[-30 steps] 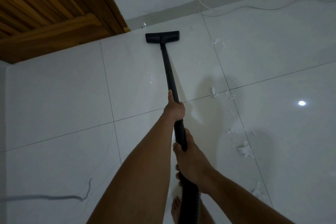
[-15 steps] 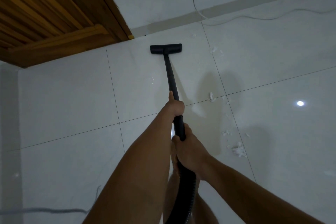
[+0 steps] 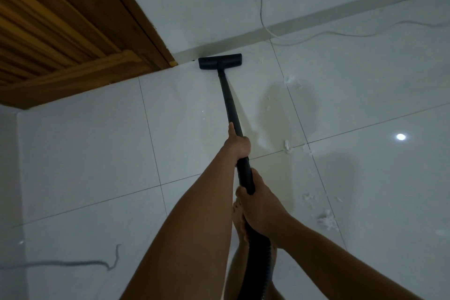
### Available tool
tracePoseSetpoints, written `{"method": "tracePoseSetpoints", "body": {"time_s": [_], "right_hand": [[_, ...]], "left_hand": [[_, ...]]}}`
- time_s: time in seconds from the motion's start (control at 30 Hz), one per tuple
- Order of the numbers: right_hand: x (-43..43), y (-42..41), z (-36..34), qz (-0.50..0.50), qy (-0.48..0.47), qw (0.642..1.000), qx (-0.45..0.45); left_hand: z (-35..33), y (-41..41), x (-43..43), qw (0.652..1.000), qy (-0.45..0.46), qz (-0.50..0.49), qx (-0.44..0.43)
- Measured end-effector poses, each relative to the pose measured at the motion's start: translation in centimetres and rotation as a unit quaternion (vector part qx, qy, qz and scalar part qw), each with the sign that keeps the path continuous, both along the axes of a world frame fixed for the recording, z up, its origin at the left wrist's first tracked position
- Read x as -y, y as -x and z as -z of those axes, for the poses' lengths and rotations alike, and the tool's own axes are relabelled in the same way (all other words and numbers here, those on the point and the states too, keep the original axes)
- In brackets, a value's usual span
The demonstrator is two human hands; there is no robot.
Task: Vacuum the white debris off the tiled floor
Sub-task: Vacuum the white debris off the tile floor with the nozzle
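A black vacuum wand [image 3: 230, 102] runs from my hands to its flat floor head [image 3: 220, 61], which rests on the white tiled floor [image 3: 92, 148] against the skirting at the wall. My left hand [image 3: 237, 145] grips the wand higher up; my right hand [image 3: 261, 207] grips it lower, where the ribbed hose [image 3: 258, 260] begins. White debris lies to the right of the wand: a tuft [image 3: 291, 80] near the wall, bits [image 3: 288, 146] at the tile joint, and a larger clump [image 3: 327, 219] beside my right forearm.
A wooden door and frame [image 3: 73, 31] fill the upper left. A thin white cable [image 3: 316, 36] hangs down the wall and trails along the floor at the right. A grey cord [image 3: 73, 263] lies at the lower left. My bare foot [image 3: 239, 217] shows under my hands.
The floor head was pulled back from the wall, then pushed forward again up to the skirting. Both hands kept their grip on the wand.
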State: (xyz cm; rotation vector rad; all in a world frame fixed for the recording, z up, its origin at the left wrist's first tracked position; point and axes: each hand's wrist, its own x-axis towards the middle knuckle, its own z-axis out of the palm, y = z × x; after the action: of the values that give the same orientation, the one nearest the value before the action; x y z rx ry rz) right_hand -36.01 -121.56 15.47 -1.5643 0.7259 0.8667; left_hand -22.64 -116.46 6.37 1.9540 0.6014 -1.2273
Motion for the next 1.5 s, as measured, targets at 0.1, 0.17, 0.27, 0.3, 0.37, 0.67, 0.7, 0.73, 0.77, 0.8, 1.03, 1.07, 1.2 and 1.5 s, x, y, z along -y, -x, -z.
{"method": "tracePoseSetpoints", "body": {"time_s": [0.1, 0.17, 0.27, 0.3, 0.37, 0.67, 0.7, 0.73, 0.77, 0.8, 1.03, 1.07, 1.2, 1.5], "right_hand": [[-0.1, -0.4, 0.7, 0.0, 0.009, 1.0, -0.002], [-0.2, -0.5, 1.0, 0.0, 0.012, 1.0, -0.005], [-0.3, -0.3, 1.2, 0.004, 0.0, 1.0, -0.008], [-0.3, -0.1, 1.2, 0.005, -0.007, 1.0, -0.009], [-0.3, 0.4, 1.3, 0.004, -0.015, 1.0, -0.008], [0.3, 4.9, 0.7, -0.007, -0.007, 1.0, -0.026], [0.4, 5.6, 0.5, -0.008, -0.007, 1.0, -0.03], [0.4, 6.4, 0.4, -0.009, -0.005, 0.999, -0.031], [0.5, 7.2, 0.3, -0.012, -0.002, 0.999, -0.032], [0.6, 8.1, 0.2, -0.014, 0.001, 0.999, -0.032], [1.8, 14.5, -0.8, -0.041, -0.01, 0.999, -0.029], [1.8, 15.4, -0.9, -0.031, -0.017, 0.999, -0.037], [1.1, 20.0, -1.0, 0.008, -0.029, 0.997, -0.066], [0.5, 33.5, 0.2, 0.001, -0.004, 0.999, -0.035]], "left_hand": [[0.6, -0.6, 0.1, 1.0, 0.0, -0.001, 0.003], [0.9, -0.7, 0.1, 1.0, 0.001, -0.003, 0.007], [1.1, -0.3, 0.0, 1.0, 0.0, -0.004, 0.013], [1.2, -0.1, -0.1, 1.0, -0.001, -0.004, 0.015], [1.3, 0.3, -0.3, 1.0, -0.004, -0.002, 0.016], [0.6, 5.2, 0.0, 1.0, -0.007, 0.0, 0.011], [0.5, 6.0, 0.1, 1.0, -0.005, -0.002, 0.009], [0.4, 6.8, 0.2, 1.0, -0.004, -0.005, 0.007], [0.3, 7.7, 0.2, 1.0, -0.004, -0.007, 0.005], [0.2, 8.6, 0.3, 1.0, -0.006, -0.009, 0.004], [-0.1, 15.4, 0.7, 1.0, 0.0, -0.01, 0.007], [-0.2, 16.4, 0.7, 1.0, -0.003, -0.008, 0.007], [-0.4, 20.9, 0.3, 1.0, -0.007, 0.005, 0.005], [0.0, 34.5, -0.6, 1.0, 0.011, -0.007, 0.001]]}}
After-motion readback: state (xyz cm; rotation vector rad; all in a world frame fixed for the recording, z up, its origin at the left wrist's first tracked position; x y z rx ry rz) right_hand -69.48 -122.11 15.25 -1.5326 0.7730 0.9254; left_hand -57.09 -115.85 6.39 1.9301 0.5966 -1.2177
